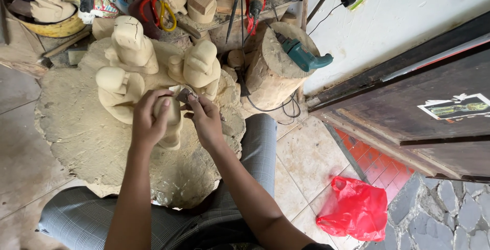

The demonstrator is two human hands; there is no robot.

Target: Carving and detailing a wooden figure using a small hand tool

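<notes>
Your left hand (148, 122) is wrapped around a small pale carved wooden figure (171, 120), fingers curled over its top and side, holding it upright on the broad, rough-edged slab of pale wood (76, 127) that rests across your lap. Your right hand (204, 120) is closed on a small folded piece of brownish sandpaper (182, 94), pinched between thumb and fingertips and pressed against the upper edge of the figure — both hands meet right at the carving.

Just behind your hands stand three more unpainted figures of the same pale wood: a tall one (131, 43) at the back, a rounded one (118, 89) to its left front, and a squat one (200, 67) on the right. Further right, a teal power drill (303, 56) lies on a cut log stump (270, 71), its cord trailing to the tiled floor. A crumpled red plastic bag (354, 209) lies on the floor near your right knee, well apart from the work. Red-and-yellow-handled scissors (161, 10) sit among the clutter at the top.
</notes>
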